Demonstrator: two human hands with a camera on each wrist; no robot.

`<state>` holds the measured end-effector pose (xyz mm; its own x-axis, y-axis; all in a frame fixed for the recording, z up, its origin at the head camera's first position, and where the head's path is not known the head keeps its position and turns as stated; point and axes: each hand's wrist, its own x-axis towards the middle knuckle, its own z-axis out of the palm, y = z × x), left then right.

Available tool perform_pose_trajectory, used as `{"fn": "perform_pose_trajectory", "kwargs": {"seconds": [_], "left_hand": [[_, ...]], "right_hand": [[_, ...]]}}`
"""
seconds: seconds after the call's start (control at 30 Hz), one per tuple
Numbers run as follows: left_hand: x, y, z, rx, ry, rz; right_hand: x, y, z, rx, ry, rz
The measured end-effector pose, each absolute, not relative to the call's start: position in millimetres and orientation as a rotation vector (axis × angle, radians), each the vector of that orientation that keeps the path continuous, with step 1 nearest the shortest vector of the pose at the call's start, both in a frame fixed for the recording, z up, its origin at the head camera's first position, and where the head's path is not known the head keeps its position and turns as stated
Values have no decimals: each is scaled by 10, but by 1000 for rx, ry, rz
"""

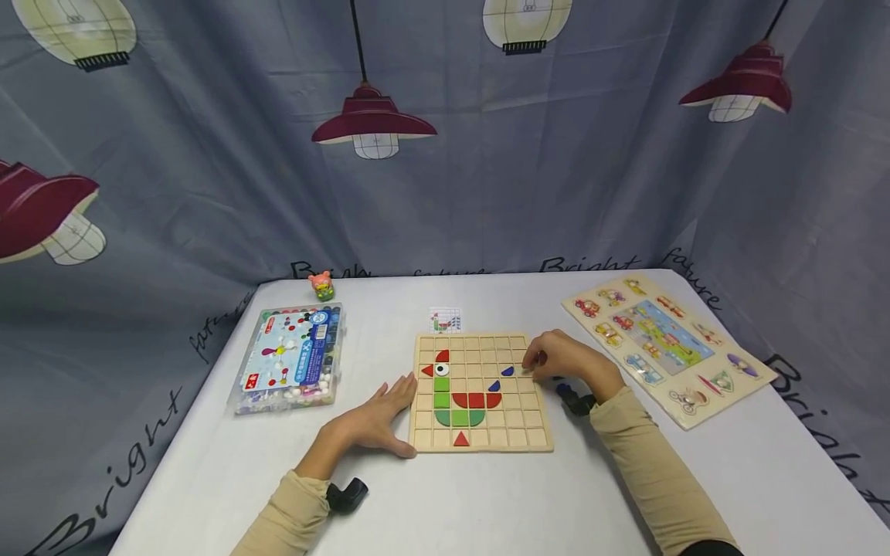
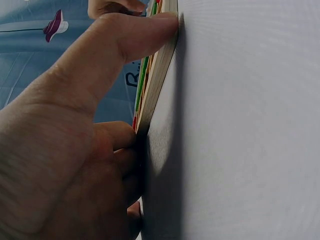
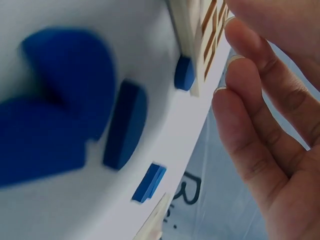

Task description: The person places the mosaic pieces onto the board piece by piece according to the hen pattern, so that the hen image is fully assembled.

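We log the scene from the left edge across. Far out from our left hand, near the table's left edge, lies a clear plastic bead box, with a small pink toy figure beyond it toward the back; bare white tabletop separates the box from the hand. The left hand lies flat on the table, fingers straight and together, holding nothing; its fingertips and thumb press against the left edge of the wooden grid board. In the left wrist view the thumb meets the board's side and the other fingers lie against the same edge lower down. On the board, just beyond the left fingertips, coloured pieces fill cells: red, green and a round eye piece form a figure, and two blue pieces sit toward the right hand. A small pattern card lies behind the board's far edge. Our right hand hovers over the board's right edge with fingers bent down toward the cells; we cannot tell whether the tips pinch a piece. In the right wrist view the fingers appear loosely extended, near the board edge, and loose blue blocks lie on the table beside it. Past the right hand, near the table's right edge, a vehicle peg puzzle lies flat. The near strip of table is open.
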<state>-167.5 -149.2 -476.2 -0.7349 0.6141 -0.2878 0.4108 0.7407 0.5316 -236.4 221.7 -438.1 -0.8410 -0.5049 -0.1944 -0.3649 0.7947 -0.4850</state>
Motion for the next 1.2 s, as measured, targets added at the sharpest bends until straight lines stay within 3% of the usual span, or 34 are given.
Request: {"fn": "perform_pose_trajectory", "kwargs": {"seconds": [0.53,0.9,1.2], "left_hand": [[-1629,-1494,-4773,773,2481,627],[-1631,-1506,-4777,785,2485,628],[-1661,-1490,-4739,782,2488,630]], "right_hand": [[-2199,2607,-4453,-413,2686,-649],[-2198,2539,-4494,-220,2761,-459],[-2283,2480,-4516,-234,2870,-401]]}}
